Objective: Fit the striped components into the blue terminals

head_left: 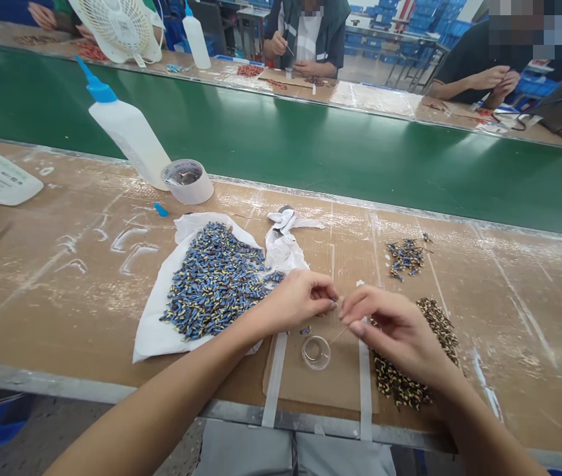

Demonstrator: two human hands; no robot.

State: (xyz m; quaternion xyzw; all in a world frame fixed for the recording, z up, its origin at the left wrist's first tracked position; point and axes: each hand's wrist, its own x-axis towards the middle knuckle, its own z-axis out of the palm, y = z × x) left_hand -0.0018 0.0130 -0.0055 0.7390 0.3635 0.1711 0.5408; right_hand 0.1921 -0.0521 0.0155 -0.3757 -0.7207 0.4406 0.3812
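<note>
My left hand [305,297] is pinched closed on a tiny dark piece, mostly hidden by the fingertips. Close beside it, my right hand [395,327] grips a thin wooden stick [339,334] that slants down toward a small clear cup [316,352]. The cup stands on a cardboard sheet [325,387] taped down with white strips. A few small blue pieces [305,330] lie just behind the cup. Left of my hands, a heap of small blue and yellow pieces [216,281] covers a white cloth [155,330]. Black and yellow pieces [404,380] are heaped partly under my right hand.
A white bottle with a blue nozzle [129,139] leans by a tape roll [189,184]. Crumpled white paper [283,241] lies behind my left hand. A small pile of assembled-looking pieces [404,256] sits at right. Beyond the green belt [281,145], other people work with their hands.
</note>
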